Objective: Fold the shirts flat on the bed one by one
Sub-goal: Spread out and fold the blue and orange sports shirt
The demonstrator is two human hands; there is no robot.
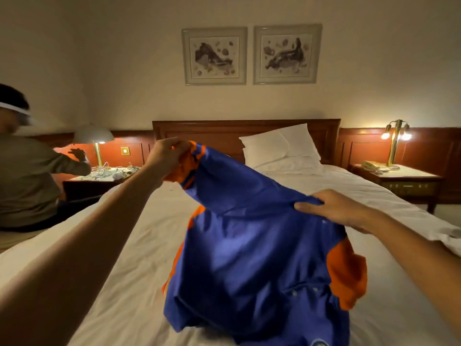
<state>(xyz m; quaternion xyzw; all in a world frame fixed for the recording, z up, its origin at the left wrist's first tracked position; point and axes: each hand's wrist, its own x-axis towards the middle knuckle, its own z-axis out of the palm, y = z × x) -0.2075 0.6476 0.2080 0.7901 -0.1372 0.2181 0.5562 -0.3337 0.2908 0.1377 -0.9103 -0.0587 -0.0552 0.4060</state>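
A blue shirt with orange trim [252, 250] hangs in the air above the white bed [129, 265], its lower part bunched near the sheet. My left hand [167, 153] is raised high at the left and grips an orange-edged corner of the shirt. Lower and to the right, my right hand [334, 208] pinches the blue cloth between thumb and fingers. The fabric stretches slanting between the two hands. An orange sleeve [346, 273] dangles at the shirt's right side.
A white pillow [279, 146] leans on the wooden headboard [199, 128]. Another person [27, 176] sits on the bed's left edge beside a nightstand with a lamp [96, 138] and cables. A second nightstand [404, 181] with a lamp and telephone stands at the right.
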